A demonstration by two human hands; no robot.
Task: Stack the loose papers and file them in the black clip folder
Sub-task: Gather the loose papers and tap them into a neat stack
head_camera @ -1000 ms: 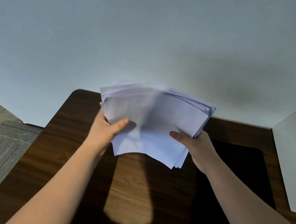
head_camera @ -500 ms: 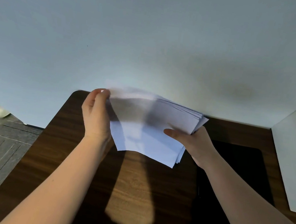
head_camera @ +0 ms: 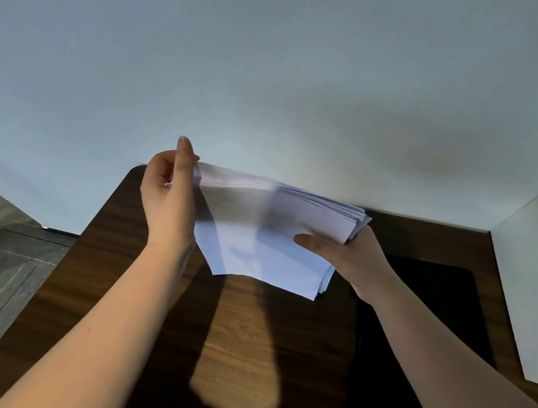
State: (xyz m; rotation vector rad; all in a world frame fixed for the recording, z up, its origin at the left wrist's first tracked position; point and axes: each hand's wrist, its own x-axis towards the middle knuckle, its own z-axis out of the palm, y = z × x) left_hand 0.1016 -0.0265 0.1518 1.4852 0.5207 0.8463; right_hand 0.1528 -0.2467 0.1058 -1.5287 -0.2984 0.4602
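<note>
**Papers** point(head_camera: 266, 237): loose white stack held in the air above the desk point(head_camera: 243, 337), edges uneven, probably being squared before filing.
**Right hand** point(head_camera: 352, 259): thumb on top, fingers beneath, pinching the stack's right side, apparently to carry its weight.
**Left hand** point(head_camera: 169, 197): upright against the stack's left edge, seemingly to knock the sheets level. I cannot tell whether it pinches.
**Black clip folder** point(head_camera: 434, 311): flat on the desk under the right forearm, close by.
**White box** point(head_camera: 536, 290): far right.
**Writing:** none legible.

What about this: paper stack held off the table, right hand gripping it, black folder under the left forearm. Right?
No. Head view: the black folder lies under the right forearm, not the left. The paper stack is off the table, gripped by the right hand.
</note>
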